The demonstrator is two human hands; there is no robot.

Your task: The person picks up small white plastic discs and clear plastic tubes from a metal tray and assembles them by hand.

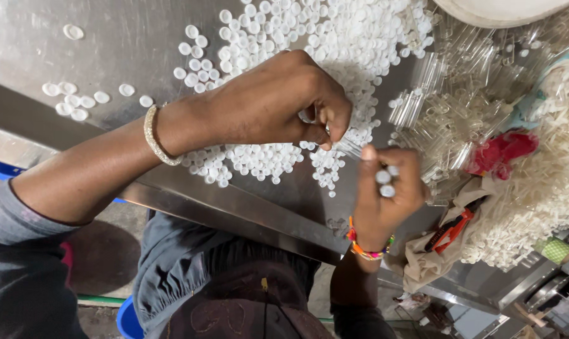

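Both hands (pixel 272 103) (pixel 385 188) pinching over caps (pixel 259 157)

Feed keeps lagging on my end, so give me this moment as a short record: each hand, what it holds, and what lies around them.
left hand: fingers pinched together over the white caps, seemingly on one cap
right hand: palm up, gripping a few capped clear tubes
surface: steel table
between hands: pile of white caps
right of hands: heap of clear tubes, red cloth, orange-handled pliers on beige cloth
wrists: pale bangle left, bright beaded band right
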